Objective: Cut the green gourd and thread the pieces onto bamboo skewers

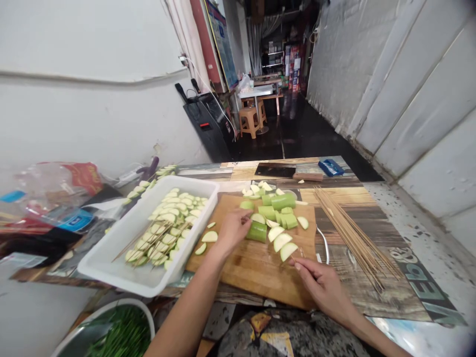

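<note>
- The right hand (322, 280) has its thumb and fingers clamped on the near end of a thin stick (293, 259); pale half-round slices (282, 241) with green skin are strung in a row beyond its grip, over the right part of the cutting board (256, 270).
- The left hand (235, 229) is at the cut green chunks (256, 231) on the board, fingers bent and close together; whether they pinch a piece, I cannot tell.
- The slices look light, firm but crisp, with moist, probably slippery faces; they could split if pushed hard near an edge. Best held by the skin side or across the flat faces, clear of the point.
- The stick seems light, stiff and easily snapped; its bare near end is the place to hold.
- Left of the board, a white tray (214, 194) carries many sliced pieces (167, 215), some on sticks.
- The wood-patterned surface (396, 300) also bears a loose bundle of sticks (353, 238) at the right, and a cleaver (277, 170) beside a blue box (330, 167) at the far edge.
- Near left, below the surface, a bowl (151, 320) holds green stalks (122, 334).
- Beyond lie a dark floor (293, 124), a small table (262, 91) and a stool (248, 121), between pale walls.
</note>
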`<state>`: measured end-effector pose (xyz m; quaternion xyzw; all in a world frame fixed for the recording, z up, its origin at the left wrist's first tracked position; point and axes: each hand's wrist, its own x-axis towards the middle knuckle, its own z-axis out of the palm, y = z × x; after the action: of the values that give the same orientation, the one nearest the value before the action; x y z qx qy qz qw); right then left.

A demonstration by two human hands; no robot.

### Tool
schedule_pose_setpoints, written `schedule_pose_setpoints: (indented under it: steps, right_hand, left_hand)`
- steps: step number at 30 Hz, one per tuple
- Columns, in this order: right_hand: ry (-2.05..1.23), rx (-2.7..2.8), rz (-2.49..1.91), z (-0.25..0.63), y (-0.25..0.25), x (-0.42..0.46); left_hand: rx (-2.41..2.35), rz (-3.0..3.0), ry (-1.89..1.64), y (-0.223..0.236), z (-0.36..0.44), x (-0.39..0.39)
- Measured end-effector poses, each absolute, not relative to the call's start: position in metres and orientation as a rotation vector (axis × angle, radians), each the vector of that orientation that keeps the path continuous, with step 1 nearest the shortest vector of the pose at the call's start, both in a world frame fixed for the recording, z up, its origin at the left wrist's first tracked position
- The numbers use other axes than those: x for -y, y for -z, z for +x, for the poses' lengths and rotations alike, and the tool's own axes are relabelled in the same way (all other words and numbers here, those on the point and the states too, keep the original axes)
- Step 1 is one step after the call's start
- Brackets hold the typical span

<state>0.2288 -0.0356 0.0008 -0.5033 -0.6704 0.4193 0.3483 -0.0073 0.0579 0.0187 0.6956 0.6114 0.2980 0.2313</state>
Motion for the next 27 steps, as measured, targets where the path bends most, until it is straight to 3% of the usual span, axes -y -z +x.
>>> schedule_pose_setpoints:
  steps: [8, 14, 18, 22, 27]
  right_hand:
    - [-0.963, 1.698, -1.361, 0.234, 0.001, 0.037]
    - [-0.956, 1.697, -1.362, 0.237, 0.004, 0.039]
    - [-0.963, 1.703, -1.346, 0.237, 0.005, 0.04]
    - [-0.985, 1.771, -1.278, 0.235, 0.002, 0.041]
    - [-0.999, 1.924, -1.168, 0.23, -0.003, 0.04]
  left_hand:
    - [-1.724, 2.203, -0.422, -0.043, 0.001, -0.08]
    - [-1.614, 2.115, -0.393, -0.041, -0.002, -0.096]
    - [-1.525, 1.967, -0.588, -0.041, -0.008, -0.09]
    - [-1.349, 1.379, -0.926, -0.046, -0.012, -0.074]
    - [-1.166, 0.838, -1.036, -0.048, -0.005, -0.053]
